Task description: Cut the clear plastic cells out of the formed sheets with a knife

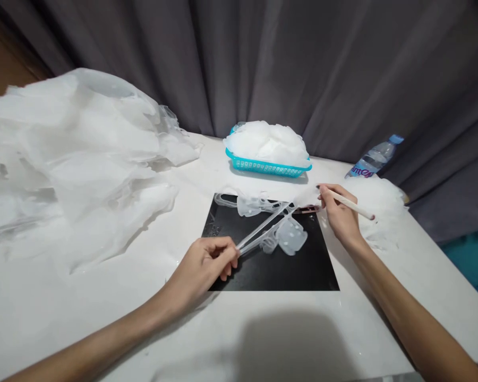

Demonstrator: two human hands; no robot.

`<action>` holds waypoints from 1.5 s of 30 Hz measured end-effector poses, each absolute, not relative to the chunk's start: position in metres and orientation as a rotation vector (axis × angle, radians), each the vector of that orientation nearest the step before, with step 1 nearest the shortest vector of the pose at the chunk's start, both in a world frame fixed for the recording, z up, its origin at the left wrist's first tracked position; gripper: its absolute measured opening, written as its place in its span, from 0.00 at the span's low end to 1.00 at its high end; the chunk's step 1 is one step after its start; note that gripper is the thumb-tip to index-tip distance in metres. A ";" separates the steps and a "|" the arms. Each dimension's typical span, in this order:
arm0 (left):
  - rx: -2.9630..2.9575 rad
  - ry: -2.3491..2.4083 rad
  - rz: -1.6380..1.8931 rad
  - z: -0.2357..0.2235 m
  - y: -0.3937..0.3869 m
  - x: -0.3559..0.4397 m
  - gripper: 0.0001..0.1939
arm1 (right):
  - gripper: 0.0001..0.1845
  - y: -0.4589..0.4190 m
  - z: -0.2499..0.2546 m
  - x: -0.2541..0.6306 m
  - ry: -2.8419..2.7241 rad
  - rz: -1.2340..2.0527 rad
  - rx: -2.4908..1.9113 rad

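Note:
My left hand (209,262) is closed over the front of a black mat (271,273), pinching the end of some clear plastic strips (263,227). The strips run up and right toward a translucent piece with pale dots (291,233). At the mat's right back corner, my right hand (340,212) is closed around a slim white pen-like stick (350,203). One end of the stick is dark and points left; the other slants down to the right. More translucent cut-out pieces (249,205) lie along the mat's back edge.
A large heap of white translucent sheets (83,154) covers the table's left. Behind the mat stands a turquoise basket (269,168) piled with white pieces (266,140). A water bottle (376,157) leans at the right, behind another white pile (376,199). Grey curtains (263,63) hang behind.

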State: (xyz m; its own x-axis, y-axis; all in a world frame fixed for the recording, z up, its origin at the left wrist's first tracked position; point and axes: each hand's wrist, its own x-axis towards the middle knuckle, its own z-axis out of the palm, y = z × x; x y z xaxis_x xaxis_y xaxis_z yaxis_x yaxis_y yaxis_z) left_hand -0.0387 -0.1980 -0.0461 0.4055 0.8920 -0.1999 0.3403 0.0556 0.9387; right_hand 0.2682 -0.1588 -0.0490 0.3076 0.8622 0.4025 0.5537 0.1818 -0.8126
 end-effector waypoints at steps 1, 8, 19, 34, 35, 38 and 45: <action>1.537 1.148 0.558 -0.045 -0.197 -0.040 0.17 | 0.13 -0.155 -0.046 0.277 -1.386 0.404 -1.494; 2.118 1.387 0.781 -0.036 -0.186 -0.041 0.22 | 0.11 -0.190 -0.019 0.243 -1.911 0.884 -1.119; 1.839 0.912 0.787 -0.025 -0.180 -0.027 0.10 | 0.13 -0.209 -0.025 0.234 -1.646 0.772 -1.120; 1.534 0.901 0.808 -0.021 -0.187 -0.027 0.13 | 0.05 -0.217 -0.055 0.201 -2.099 0.504 -0.985; 1.528 0.906 0.805 -0.021 -0.187 -0.027 0.13 | 0.04 -0.218 -0.054 0.201 -2.081 0.530 -0.982; 1.505 0.900 0.801 -0.022 -0.187 -0.028 0.15 | 0.04 -0.218 -0.052 0.201 -2.032 0.583 -0.979; 1.504 0.875 0.814 -0.026 -0.187 -0.030 0.14 | 0.06 -0.217 -0.055 0.199 -1.989 0.644 -0.977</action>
